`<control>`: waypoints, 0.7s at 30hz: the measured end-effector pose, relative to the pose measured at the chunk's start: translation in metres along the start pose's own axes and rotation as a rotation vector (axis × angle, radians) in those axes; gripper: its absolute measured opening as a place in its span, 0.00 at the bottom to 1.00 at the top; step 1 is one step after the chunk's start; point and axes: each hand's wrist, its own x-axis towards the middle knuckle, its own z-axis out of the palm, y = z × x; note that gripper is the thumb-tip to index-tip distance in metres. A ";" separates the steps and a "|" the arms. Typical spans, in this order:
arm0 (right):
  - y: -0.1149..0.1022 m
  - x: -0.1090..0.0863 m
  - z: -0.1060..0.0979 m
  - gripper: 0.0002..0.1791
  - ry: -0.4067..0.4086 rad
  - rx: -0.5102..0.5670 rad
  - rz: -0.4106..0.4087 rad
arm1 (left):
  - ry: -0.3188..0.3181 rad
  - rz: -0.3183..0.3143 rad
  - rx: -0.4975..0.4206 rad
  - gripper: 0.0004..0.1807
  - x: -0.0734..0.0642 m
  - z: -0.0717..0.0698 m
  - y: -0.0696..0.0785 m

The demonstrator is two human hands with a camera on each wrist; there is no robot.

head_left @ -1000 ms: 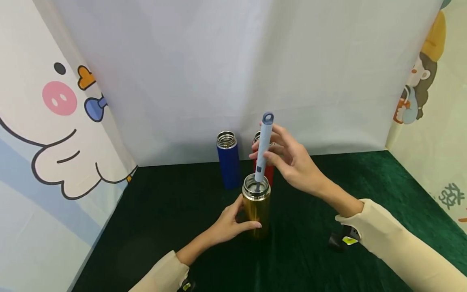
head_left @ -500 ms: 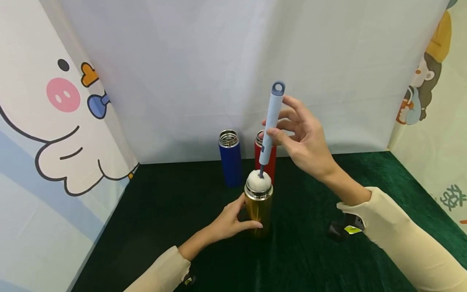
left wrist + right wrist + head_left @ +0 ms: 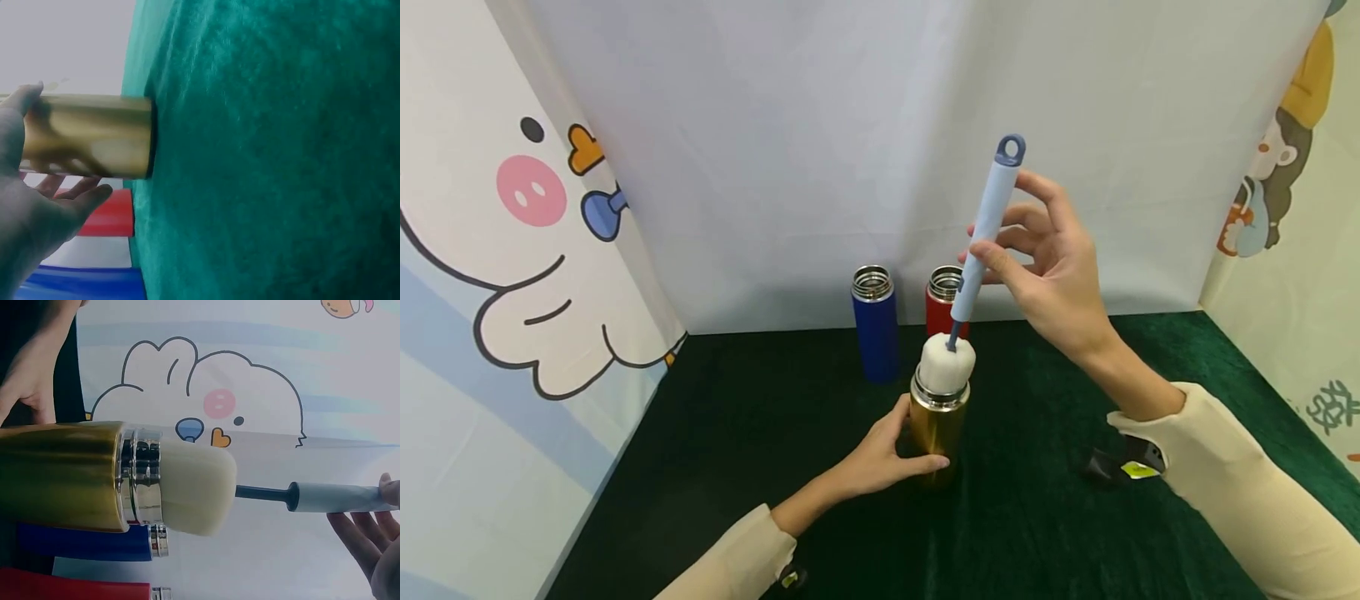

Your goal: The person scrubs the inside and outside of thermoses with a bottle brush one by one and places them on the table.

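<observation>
Gold and upright, the bottle (image 3: 939,429) stands short of the bench's (image 3: 1060,542) back edge in the head view, left hand (image 3: 880,455) gripping it, right hand (image 3: 1062,275) pinching a slanted brush (image 3: 992,207). Right wrist view: sponge (image 3: 200,487) at the rim (image 3: 145,478); tugging sideways might topple the bottle.

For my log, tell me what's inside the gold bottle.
The lower end of the white brush head sits in the mouth of the gold bottle; the rest sticks out. The interior below is covered, so unseen.

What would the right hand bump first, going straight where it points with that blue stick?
Probably the white cloth at the back. Nothing nearer shows ahead of the right hand and its blue stick, but depth is unclear.
</observation>
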 end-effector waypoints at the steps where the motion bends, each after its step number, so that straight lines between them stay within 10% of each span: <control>1: 0.000 -0.001 -0.001 0.35 0.002 0.005 0.003 | 0.001 0.002 -0.015 0.45 0.000 0.001 0.000; 8: 0.003 -0.003 -0.012 0.33 0.009 0.023 0.001 | 0.042 0.046 0.045 0.46 0.004 0.000 0.000; 21: 0.027 -0.039 -0.041 0.27 0.151 0.293 0.101 | 0.400 0.077 0.310 0.43 -0.022 -0.010 0.011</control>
